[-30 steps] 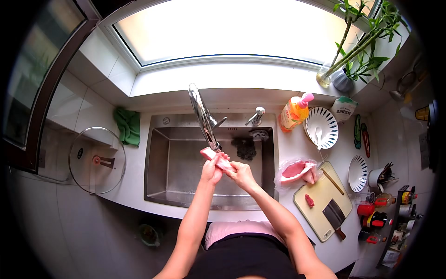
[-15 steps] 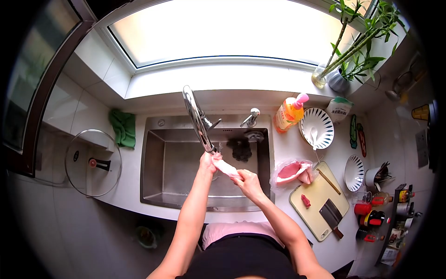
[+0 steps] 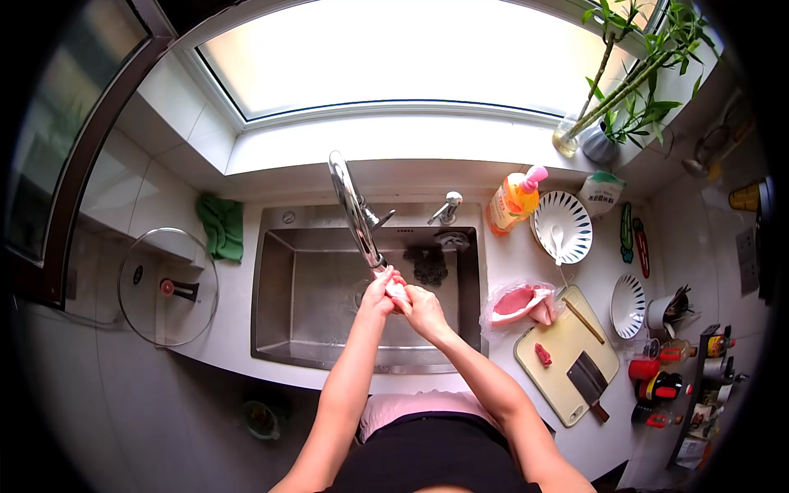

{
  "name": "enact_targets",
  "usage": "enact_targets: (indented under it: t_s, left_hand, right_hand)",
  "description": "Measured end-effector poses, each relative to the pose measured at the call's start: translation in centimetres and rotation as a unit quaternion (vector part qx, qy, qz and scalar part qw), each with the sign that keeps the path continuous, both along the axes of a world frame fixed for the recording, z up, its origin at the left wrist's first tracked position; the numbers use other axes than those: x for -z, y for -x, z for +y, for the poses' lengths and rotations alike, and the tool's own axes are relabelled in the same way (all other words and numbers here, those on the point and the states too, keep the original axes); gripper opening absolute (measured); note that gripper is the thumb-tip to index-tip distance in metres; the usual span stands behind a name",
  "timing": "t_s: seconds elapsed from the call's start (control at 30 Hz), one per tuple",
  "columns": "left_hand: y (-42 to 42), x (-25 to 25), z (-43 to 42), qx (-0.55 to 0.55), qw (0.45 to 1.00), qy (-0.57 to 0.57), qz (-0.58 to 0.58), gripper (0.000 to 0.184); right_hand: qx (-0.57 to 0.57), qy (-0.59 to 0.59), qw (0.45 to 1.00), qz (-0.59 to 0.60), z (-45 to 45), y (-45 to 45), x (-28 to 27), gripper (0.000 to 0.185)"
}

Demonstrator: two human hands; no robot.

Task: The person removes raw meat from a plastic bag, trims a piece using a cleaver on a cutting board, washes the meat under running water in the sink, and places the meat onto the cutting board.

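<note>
A pale pink piece of meat (image 3: 398, 290) is held between both hands over the sink (image 3: 312, 355), just under the spout of the tall chrome faucet (image 3: 353, 209). My left hand (image 3: 378, 297) is closed around its upper end, close to the spout. Around the other end curl the fingers of my right hand (image 3: 425, 313), which now touches the left. Most of the meat is hidden by the fingers. On the counter to the right, more raw meat (image 3: 518, 304) lies in a clear plastic bag beside the cutting board (image 3: 549, 393).
On the board are a cleaver (image 3: 587, 378), a small red meat piece (image 3: 542, 355) and a chopstick-like stick (image 3: 583, 320). Behind stand an orange soap bottle (image 3: 511, 204) and a patterned bowl (image 3: 573, 209). At left are a glass lid (image 3: 148, 329) and green cloth (image 3: 220, 228).
My right hand has moved left and up to meet my left hand. The meat, stretched between them before, is now bunched up in the fingers.
</note>
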State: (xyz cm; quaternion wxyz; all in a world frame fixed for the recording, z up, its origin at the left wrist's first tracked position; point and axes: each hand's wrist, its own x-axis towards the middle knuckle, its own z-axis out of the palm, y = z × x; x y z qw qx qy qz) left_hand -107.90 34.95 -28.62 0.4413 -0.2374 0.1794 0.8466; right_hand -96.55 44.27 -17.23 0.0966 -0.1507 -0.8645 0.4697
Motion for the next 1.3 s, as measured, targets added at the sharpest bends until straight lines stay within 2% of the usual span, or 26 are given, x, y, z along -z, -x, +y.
enact_targets:
  t_s: [0.03, 0.1, 0.13, 0.2, 0.27, 0.3, 0.37, 0.4, 0.5, 0.57, 0.6, 0.63, 0.73, 0.77, 0.87, 0.97, 1.0, 1.03, 1.1, 1.2, 1.23, 1.3]
  left_hand:
    - [0.5, -0.3, 0.0, -0.001, 1.0, -0.001, 0.001, 0.014]
    - [1.2, -0.7, 0.2, -0.007, 0.997, 0.072, -0.025, 0.014]
    - [1.1, -0.7, 0.3, -0.01, 0.991, 0.133, 0.01, 0.015]
    - [1.3, -0.2, 0.3, -0.009, 0.993, 0.117, 0.021, 0.017]
    - [1.2, 2.0, -0.2, -0.022, 0.993, 0.116, 0.031, 0.021]
    - [1.1, 2.1, -0.6, -0.021, 0.993, 0.116, 0.031, 0.021]
    - [1.0, 2.0, -1.1, 0.004, 0.999, 0.053, -0.007, 0.012]
    - [0.5, 0.2, -0.2, 0.019, 0.99, 0.142, 0.007, 0.014]
    - [-0.3, -2.1, 0.1, 0.001, 0.991, 0.133, -0.001, 0.017]
    - [0.0, -2.5, 0.0, 0.001, 0.989, 0.144, -0.012, 0.022]
    - [0.0, -2.7, -0.1, 0.012, 0.986, 0.165, 0.01, 0.024]
    - [0.0, -2.6, -0.3, 0.025, 0.982, 0.186, 0.031, 0.027]
    - [-0.5, -2.3, -0.2, 0.023, 0.98, 0.196, 0.009, 0.03]
    - [-0.7, -2.2, -0.2, 0.025, 0.98, 0.2, -0.007, 0.031]
    - [-1.7, -1.6, -0.2, 0.068, 0.979, 0.188, -0.031, 0.033]
    - [-2.9, -2.5, -0.1, 0.078, 0.972, 0.217, -0.046, 0.036]
    - [-2.9, -3.1, -0.1, 0.072, 0.975, 0.203, -0.053, 0.043]
    - [-3.1, -3.7, 0.1, 0.072, 0.975, 0.202, -0.052, 0.043]
    - [-3.8, -6.1, 0.7, 0.115, 0.937, 0.329, -0.001, 0.052]
    - [-4.4, -9.1, 1.0, 0.125, 0.93, 0.344, 0.042, 0.062]
    - [-4.4, -7.4, 0.7, 0.124, 0.93, 0.343, 0.043, 0.062]
    - [-4.4, -2.3, 0.0, 0.122, 0.938, 0.308, 0.101, 0.05]
  right_hand:
    - [0.0, -0.01, 1.0, -0.021, 0.2, -0.1, -0.3, 0.025]
    - [0.002, -0.022, 0.999, -0.043, 0.3, -0.3, -0.4, 0.024]
    - [0.004, -0.037, 0.998, -0.046, 0.4, -0.2, -0.1, 0.026]
    - [0.011, -0.054, 0.997, -0.048, 0.6, 0.6, -0.2, 0.032]
    - [0.028, -0.008, 0.999, -0.029, 1.0, 2.5, -1.4, 0.06]
    - [-0.006, -0.02, 0.999, -0.042, 1.7, 3.6, -1.1, 0.081]
    - [-0.046, 0.039, 0.991, -0.119, 3.1, 5.8, -3.0, 0.083]
    - [-0.06, 0.019, 0.988, -0.142, 3.6, 6.9, -3.1, 0.083]
    - [-0.074, 0.002, 0.975, -0.208, 4.6, 9.7, -3.2, 0.082]
    - [-0.076, -0.007, 0.975, -0.207, 5.2, 11.4, -1.4, 0.077]
    - [-0.07, -0.057, 0.975, -0.204, 5.3, 12.3, -0.6, 0.067]
    - [-0.073, -0.057, 0.975, -0.204, 5.4, 13.1, 0.1, 0.067]
    - [-0.073, -0.126, 0.98, -0.136, 5.2, 14.2, 1.8, 0.053]
    - [-0.074, -0.125, 0.98, -0.137, 5.3, 14.1, 2.4, 0.053]
    - [-0.045, 0.002, 0.979, -0.198, 5.4, 12.4, -0.4, 0.052]
    - [-0.068, 0.042, 0.982, -0.173, 5.9, 11.1, -0.2, 0.054]
    - [-0.068, 0.041, 0.982, -0.173, 5.9, 11.0, -0.5, 0.054]
    - [-0.072, 0.019, 0.985, -0.157, 5.9, 10.9, -0.8, 0.054]
    - [-0.079, -0.026, 0.989, -0.124, 5.8, 10.6, -1.4, 0.053]
    - [-0.076, 0.018, 0.985, -0.152, 5.8, 10.3, 0.3, 0.05]
    - [-0.076, 0.017, 0.985, -0.151, 5.7, 9.8, 0.0, 0.05]
    - [-0.088, 0.056, 0.979, -0.177, 5.4, 8.5, -0.8, 0.046]
